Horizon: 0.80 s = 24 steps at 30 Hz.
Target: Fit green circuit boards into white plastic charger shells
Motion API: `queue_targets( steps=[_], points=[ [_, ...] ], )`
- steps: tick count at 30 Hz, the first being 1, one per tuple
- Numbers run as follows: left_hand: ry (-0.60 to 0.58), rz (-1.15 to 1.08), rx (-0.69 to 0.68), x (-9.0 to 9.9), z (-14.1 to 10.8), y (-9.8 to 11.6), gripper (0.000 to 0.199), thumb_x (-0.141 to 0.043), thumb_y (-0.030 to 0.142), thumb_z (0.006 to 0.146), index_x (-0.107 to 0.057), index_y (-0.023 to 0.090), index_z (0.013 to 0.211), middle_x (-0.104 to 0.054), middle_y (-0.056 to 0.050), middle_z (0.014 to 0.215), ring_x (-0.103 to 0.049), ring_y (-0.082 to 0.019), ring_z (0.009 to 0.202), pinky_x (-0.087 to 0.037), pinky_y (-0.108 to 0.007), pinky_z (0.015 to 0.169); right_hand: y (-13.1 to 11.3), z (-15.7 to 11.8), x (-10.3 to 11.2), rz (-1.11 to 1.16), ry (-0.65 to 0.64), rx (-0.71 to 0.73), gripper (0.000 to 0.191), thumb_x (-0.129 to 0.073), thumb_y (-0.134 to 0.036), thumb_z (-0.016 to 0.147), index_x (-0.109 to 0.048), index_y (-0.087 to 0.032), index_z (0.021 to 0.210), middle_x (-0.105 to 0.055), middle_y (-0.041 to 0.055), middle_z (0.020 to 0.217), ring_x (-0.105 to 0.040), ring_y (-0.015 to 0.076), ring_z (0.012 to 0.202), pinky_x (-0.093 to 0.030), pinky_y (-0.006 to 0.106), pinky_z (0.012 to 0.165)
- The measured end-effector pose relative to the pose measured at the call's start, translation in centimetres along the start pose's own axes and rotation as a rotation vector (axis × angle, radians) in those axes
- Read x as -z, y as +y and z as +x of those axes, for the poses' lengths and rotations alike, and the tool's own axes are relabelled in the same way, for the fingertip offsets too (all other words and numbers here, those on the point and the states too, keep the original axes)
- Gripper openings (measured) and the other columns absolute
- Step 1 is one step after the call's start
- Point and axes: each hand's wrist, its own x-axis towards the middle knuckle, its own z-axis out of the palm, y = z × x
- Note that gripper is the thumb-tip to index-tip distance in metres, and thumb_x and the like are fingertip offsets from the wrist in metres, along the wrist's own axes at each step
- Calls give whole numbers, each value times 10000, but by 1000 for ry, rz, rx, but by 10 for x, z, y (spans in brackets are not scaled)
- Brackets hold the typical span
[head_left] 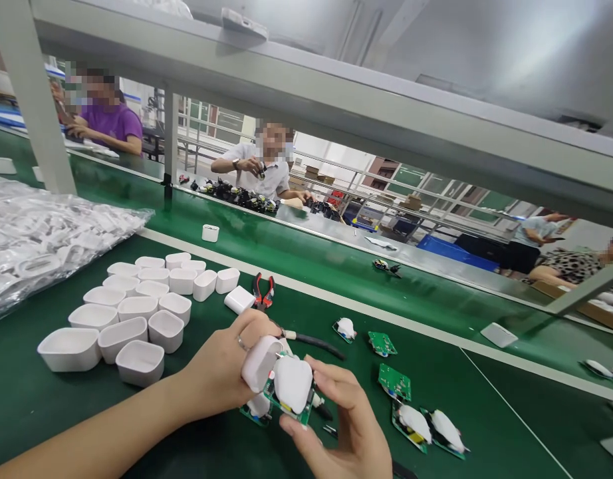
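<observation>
My left hand (217,369) grips a white plastic case shell (260,364) in its fingers, open end hidden. My right hand (349,426) holds a green circuit board (289,406) carrying a white domed part (293,384), close against the shell. Beneath my hands lies another board with a white part (254,414). Red-handled pliers (263,291) and a black-gripped tool on a cord (314,342) sit just beyond my left hand. Several white case shells (120,336) stand on the green mat to the left. Several more boards (394,382) lie to the right, some with white domes.
A clear plastic bag of white parts (47,246) lies at the far left. A white strip (336,281) edges the mat, with a green belt beyond it. A metal shelf beam (306,93) crosses overhead. Several co-workers (261,163) sit across the bench.
</observation>
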Motion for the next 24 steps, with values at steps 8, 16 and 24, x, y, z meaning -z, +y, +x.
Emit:
queue_targets(
  steps=[8, 16, 24],
  points=[
    [-26, -35, -79, 1, 1, -1, 240, -454, 145, 667, -416, 183, 901, -484, -29, 907, -460, -140, 889, -437, -200, 654, 0, 3, -3, -238, -42, 217, 426, -597, -135, 653, -443, -248, 1034, -539, 91, 964, -534, 211, 891, -474, 306, 662],
    [-31, 20, -136, -2, 0, -4, 232, -472, 150, 670, -406, 200, 887, -488, -7, 895, -441, -134, 915, -428, -175, 649, -2, 2, -8, -307, -41, 224, 365, -573, -151, 680, -442, -231, 1011, -521, 102, 941, -523, 224, 872, -463, 333, 640],
    [-58, -31, -117, -3, 1, -5, 235, -498, 164, 668, -416, 204, 885, -489, -8, 870, -432, -151, 910, -425, -227, 716, -6, 4, -7, -345, -54, 224, 318, -564, -145, 691, -457, -199, 986, -518, 110, 935, -521, 205, 845, -472, 305, 621]
  ],
)
